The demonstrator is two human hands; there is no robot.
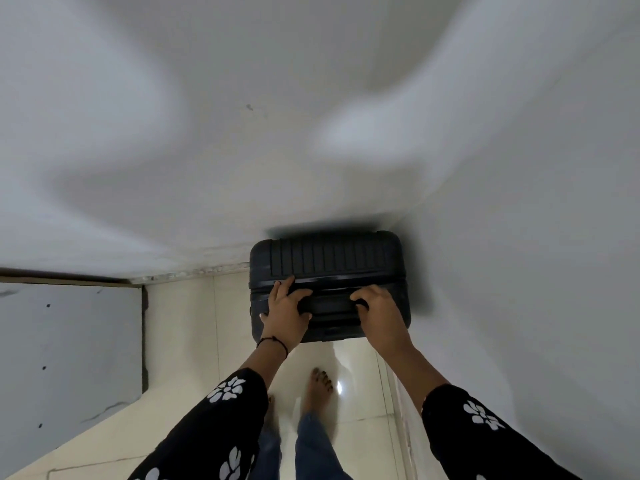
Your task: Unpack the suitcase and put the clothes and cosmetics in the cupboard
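A black hard-shell suitcase [329,261] with a ribbed shell stands closed in the corner where two white walls meet. I see it from above. My left hand [285,306] grips its top on the left side, fingers spread over the edge. My right hand [379,306] grips the top on the right side, fingers curled around what looks like the handle. No clothes or cosmetics are in view, and the cupboard is not seen.
White walls [242,133] close in ahead and to the right [536,237]. A grey panel [69,351] stands at the left. The floor [194,341] is glossy cream tile. My bare feet [318,389] stand just behind the suitcase.
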